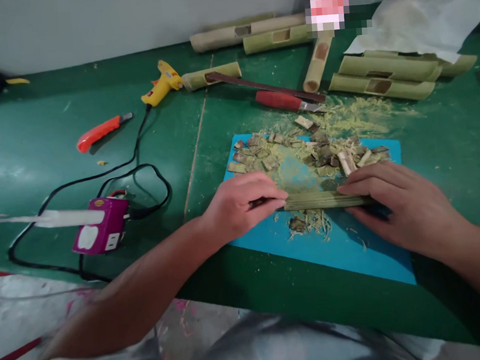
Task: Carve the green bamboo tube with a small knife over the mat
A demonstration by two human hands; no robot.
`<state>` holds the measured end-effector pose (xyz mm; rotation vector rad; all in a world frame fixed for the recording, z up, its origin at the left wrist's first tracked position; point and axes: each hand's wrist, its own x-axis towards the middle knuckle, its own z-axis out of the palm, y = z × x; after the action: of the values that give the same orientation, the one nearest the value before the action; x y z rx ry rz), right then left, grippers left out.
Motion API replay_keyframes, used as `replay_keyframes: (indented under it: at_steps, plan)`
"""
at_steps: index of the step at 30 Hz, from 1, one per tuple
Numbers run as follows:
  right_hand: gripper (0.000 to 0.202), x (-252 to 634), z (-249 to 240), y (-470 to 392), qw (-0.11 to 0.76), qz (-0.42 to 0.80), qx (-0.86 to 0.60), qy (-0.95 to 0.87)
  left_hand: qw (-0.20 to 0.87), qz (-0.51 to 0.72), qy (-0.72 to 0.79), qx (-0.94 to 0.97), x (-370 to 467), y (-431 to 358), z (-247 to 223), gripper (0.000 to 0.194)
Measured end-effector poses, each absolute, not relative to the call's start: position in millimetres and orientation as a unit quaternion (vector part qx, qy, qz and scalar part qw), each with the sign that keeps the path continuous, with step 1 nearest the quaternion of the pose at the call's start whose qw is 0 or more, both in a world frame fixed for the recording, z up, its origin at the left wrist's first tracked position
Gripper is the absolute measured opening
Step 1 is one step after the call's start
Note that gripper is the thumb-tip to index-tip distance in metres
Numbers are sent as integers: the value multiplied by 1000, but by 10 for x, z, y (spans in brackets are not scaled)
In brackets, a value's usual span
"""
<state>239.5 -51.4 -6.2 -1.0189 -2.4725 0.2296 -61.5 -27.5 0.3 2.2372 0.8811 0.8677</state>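
Note:
Between my hands lies a split bamboo piece (321, 199), its long edge facing me, above a blue sheet (377, 263). My left hand (245, 204) pinches its left end between thumb and fingers. At the other end my right hand (393, 202) grips it, thumb below and fingers on top, hiding that end. Bamboo chips (258, 154) and fine shavings are scattered on the sheet just beyond the piece. A small heap of shavings (309, 224) sits on the near side of it.
On the green table (171, 135) lie a red-handled knife (279, 100), an orange cutter (99, 134), a yellow glue gun (162, 85) and a purple power adapter (103, 222) with black cable. Cut bamboo tubes (385, 85) stand along the back, some under white paper (414, 25).

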Motion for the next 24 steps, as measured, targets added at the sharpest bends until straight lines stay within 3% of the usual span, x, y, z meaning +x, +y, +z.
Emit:
replay_keyframes:
  at_steps: [11, 18, 24]
  plan:
    - [17, 2395, -64, -519, 220, 77, -366, -901, 296, 214, 252, 896, -775, -217, 55, 20]
    - [17, 2377, -51, -515, 225, 72, -356, -904, 250, 226, 216, 916, -736, -249, 24, 22]
    - [16, 2375, -52, -528, 229, 85, -367, -897, 293, 200, 227, 907, -719, -229, 85, 20]
